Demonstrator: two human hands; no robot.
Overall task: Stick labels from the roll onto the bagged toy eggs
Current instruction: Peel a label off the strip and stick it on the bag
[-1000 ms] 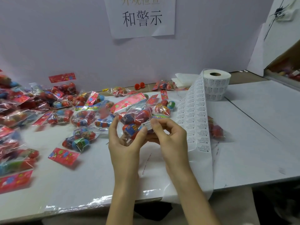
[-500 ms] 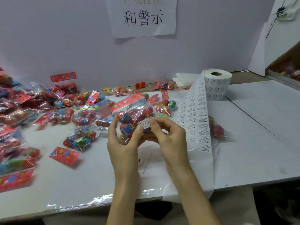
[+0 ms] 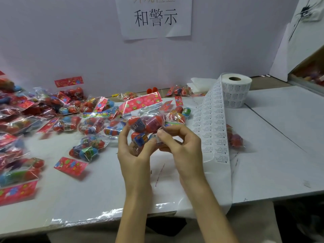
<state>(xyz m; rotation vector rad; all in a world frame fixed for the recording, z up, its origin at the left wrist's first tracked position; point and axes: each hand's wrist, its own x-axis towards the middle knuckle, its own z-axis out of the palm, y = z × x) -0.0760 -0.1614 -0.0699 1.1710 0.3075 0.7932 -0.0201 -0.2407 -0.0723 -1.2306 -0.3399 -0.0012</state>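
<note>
Above the white table's middle, my left hand (image 3: pixel 134 149) and my right hand (image 3: pixel 180 146) both hold one clear bag of toy eggs (image 3: pixel 145 122) with a red flowered header card. A small white label (image 3: pixel 156 138) lies on the bag's lower part, under my right thumb, with my left thumb beside it. The label roll (image 3: pixel 235 92) stands at the back right. Its printed strip (image 3: pixel 213 130) runs forward past my right hand and hangs over the table's front edge.
Several bagged toy eggs (image 3: pixel 91 128) lie over the table's left half, some blurred at the far left. One more bag (image 3: pixel 235 139) lies partly under the strip. Loose red cards (image 3: pixel 70 165) lie near the front left. A paper sign (image 3: pixel 155 16) hangs on the wall.
Both hands stayed on the same bag; the bag and label shifted slightly, and my right thumb now covers more of the label.
</note>
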